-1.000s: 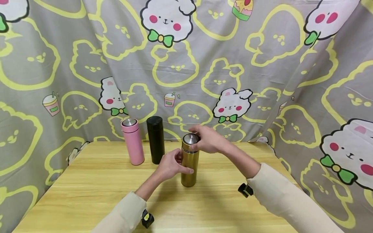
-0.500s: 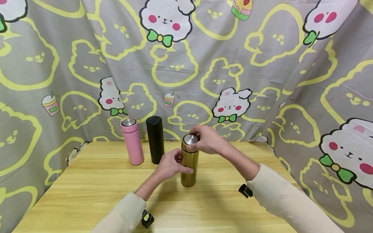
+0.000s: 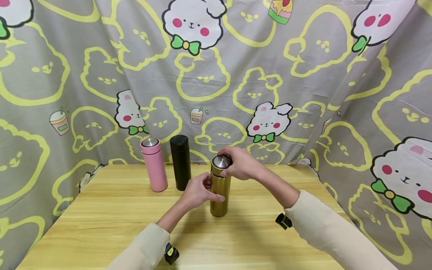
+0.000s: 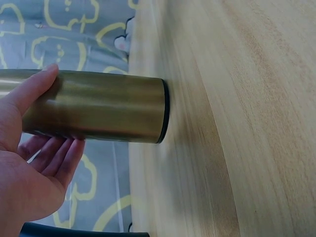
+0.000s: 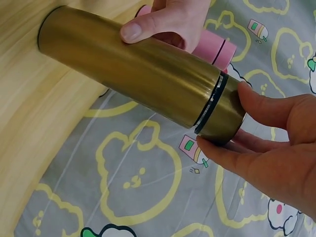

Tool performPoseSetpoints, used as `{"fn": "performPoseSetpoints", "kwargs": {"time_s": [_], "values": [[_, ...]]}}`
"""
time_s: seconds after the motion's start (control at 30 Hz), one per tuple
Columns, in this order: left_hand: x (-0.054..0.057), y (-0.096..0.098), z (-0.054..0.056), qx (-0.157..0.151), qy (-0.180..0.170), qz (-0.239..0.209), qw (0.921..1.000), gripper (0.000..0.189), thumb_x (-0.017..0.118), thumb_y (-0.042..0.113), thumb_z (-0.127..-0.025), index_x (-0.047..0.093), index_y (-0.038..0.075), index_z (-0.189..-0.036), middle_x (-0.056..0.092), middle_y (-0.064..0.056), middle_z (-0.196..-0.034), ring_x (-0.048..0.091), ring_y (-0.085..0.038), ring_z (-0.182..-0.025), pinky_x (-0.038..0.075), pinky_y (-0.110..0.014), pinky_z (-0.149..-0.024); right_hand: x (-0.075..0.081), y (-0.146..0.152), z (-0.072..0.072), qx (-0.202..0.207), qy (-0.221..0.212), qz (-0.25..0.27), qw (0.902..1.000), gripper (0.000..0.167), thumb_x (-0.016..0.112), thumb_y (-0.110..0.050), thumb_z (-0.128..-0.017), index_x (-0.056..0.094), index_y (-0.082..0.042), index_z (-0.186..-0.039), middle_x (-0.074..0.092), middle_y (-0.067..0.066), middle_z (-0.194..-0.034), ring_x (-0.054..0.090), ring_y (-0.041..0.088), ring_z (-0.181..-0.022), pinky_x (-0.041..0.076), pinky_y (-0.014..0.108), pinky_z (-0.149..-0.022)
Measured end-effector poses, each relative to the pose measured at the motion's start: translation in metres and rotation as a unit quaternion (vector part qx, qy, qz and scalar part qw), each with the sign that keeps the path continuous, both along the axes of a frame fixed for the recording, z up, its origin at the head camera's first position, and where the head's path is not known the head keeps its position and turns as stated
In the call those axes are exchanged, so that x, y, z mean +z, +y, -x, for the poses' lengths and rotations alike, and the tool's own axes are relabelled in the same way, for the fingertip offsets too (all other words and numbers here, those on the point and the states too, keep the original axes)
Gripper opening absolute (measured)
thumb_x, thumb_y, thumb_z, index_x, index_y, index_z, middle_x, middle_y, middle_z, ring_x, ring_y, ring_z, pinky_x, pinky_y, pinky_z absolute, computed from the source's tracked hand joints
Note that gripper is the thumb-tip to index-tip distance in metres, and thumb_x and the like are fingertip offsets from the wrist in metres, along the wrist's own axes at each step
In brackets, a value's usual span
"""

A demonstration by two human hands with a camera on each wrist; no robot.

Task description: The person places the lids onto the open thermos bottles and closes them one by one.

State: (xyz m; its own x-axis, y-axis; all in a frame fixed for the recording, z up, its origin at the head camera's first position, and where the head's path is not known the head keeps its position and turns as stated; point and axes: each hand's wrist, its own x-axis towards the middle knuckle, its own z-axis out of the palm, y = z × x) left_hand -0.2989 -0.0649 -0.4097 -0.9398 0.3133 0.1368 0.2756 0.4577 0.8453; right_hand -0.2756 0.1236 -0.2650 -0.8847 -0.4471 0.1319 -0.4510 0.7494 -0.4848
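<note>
A gold vacuum flask (image 3: 219,193) stands upright on the wooden table, toward its middle. My left hand (image 3: 197,191) grips its body from the left, thumb across the front and fingers behind. From the right, my right hand (image 3: 241,162) pinches the flask's lid (image 3: 220,170), which has a shiny silver top. In the right wrist view a dark ring (image 5: 211,103) shows between the lid and the body, with thumb and fingers on opposite sides of the lid. The left wrist view shows the flask's black-edged base (image 4: 165,111) down at the tabletop.
A pink flask (image 3: 155,167) and a black flask (image 3: 181,163) stand upright side by side, back left on the wooden table (image 3: 111,217). Behind the table hangs a grey curtain (image 3: 209,108) with cartoon prints. A small black device (image 3: 284,221) hangs at each wrist.
My right hand's fingers have shifted slightly around the lid, one way and then back. The left hand keeps its grip, and the flask stays in place.
</note>
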Motion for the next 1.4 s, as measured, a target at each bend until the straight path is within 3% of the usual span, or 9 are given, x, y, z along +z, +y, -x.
{"fn": "performPoseSetpoints", "kwargs": {"time_s": [0.3, 0.47, 0.93, 1.03, 1.2, 1.4], "values": [[-0.001, 0.001, 0.003, 0.004, 0.003, 0.004, 1.0, 0.057, 0.097, 0.039, -0.063, 0.065, 0.018, -0.105, 0.069, 0.002, -0.097, 0.064, -0.016, -0.088, 0.055, -0.034, -0.077, -0.001, 0.004, 0.004, 0.034, 0.011, -0.008, 0.9993, 0.055, 0.076, -0.002, -0.084, 0.06, -0.007, -0.136, 0.066, 0.013, -0.129, 0.063, 0.027, -0.114, 0.051, 0.045, -0.099], [-0.001, 0.001, 0.003, 0.007, 0.001, 0.004, 1.0, 0.055, 0.097, 0.038, -0.063, 0.065, 0.019, -0.104, 0.069, 0.002, -0.097, 0.064, -0.016, -0.089, 0.055, -0.033, -0.077, 0.001, 0.002, 0.003, 0.02, 0.008, -0.009, 0.9997, 0.054, 0.08, -0.009, -0.083, 0.062, -0.005, -0.134, 0.068, 0.013, -0.125, 0.065, 0.026, -0.109, 0.052, 0.041, -0.095], [-0.001, 0.001, 0.0, 0.012, -0.001, 0.007, 0.9999, 0.053, 0.098, 0.038, -0.063, 0.062, 0.018, -0.096, 0.065, 0.0, -0.09, 0.06, -0.018, -0.083, 0.052, -0.033, -0.072, -0.006, -0.002, 0.001, -0.033, 0.053, -0.004, 0.998, 0.05, 0.089, -0.03, -0.077, 0.065, -0.006, -0.114, 0.069, 0.004, -0.099, 0.062, 0.019, -0.087, 0.05, 0.033, -0.077], [-0.001, 0.001, 0.001, 0.012, 0.0, 0.007, 0.9999, 0.053, 0.097, 0.039, -0.063, 0.061, 0.018, -0.094, 0.063, 0.0, -0.088, 0.058, -0.018, -0.082, 0.051, -0.033, -0.07, -0.004, -0.002, -0.001, -0.038, 0.04, -0.011, 0.9984, 0.061, 0.089, -0.032, -0.078, 0.061, -0.005, -0.125, 0.07, 0.01, -0.11, 0.064, 0.023, -0.097, 0.052, 0.037, -0.082], [-0.002, 0.0, 0.0, 0.012, -0.004, 0.005, 0.9999, 0.054, 0.097, 0.039, -0.063, 0.062, 0.018, -0.097, 0.064, -0.001, -0.091, 0.059, -0.018, -0.084, 0.052, -0.034, -0.072, 0.003, 0.0, -0.001, -0.022, -0.021, 0.003, 0.9995, 0.073, 0.084, -0.029, -0.083, 0.051, -0.01, -0.145, 0.059, 0.02, -0.139, 0.061, 0.032, -0.121, 0.052, 0.045, -0.098], [-0.002, 0.0, 0.0, 0.009, -0.008, -0.001, 0.9999, 0.056, 0.097, 0.039, -0.063, 0.064, 0.019, -0.104, 0.067, 0.002, -0.097, 0.063, -0.017, -0.09, 0.055, -0.034, -0.078, 0.007, 0.002, 0.002, 0.013, -0.053, 0.015, 0.9984, 0.059, 0.073, -0.01, -0.086, 0.055, -0.004, -0.142, 0.064, 0.016, -0.131, 0.064, 0.027, -0.114, 0.052, 0.042, -0.098]]}}
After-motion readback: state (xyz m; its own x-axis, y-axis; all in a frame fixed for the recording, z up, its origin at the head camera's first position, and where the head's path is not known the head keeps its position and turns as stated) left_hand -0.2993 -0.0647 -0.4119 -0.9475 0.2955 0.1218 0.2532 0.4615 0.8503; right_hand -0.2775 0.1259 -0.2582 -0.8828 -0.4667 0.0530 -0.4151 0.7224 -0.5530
